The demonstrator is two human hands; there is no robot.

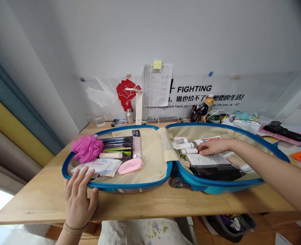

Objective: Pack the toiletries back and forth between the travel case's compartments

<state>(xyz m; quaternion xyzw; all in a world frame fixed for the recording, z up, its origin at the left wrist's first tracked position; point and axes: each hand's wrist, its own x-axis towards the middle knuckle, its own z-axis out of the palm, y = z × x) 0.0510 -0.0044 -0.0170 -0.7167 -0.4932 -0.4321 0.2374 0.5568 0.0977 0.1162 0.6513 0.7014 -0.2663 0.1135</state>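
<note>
I see the blue case (130, 185) lying open on the table (145, 204), both halves already stocked and nothing closed yet, my left hand (79, 195) spread flat on its near-left rim, my right hand (213, 147) loosely open, fingertips touching the white tubes (188, 148) in the right half.

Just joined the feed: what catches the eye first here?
An open blue case lies flat across the wooden desk, a pink puff in its left half. The right hand reaches among white bottles in the right half; the left hand rests on the near-left rim.
</note>
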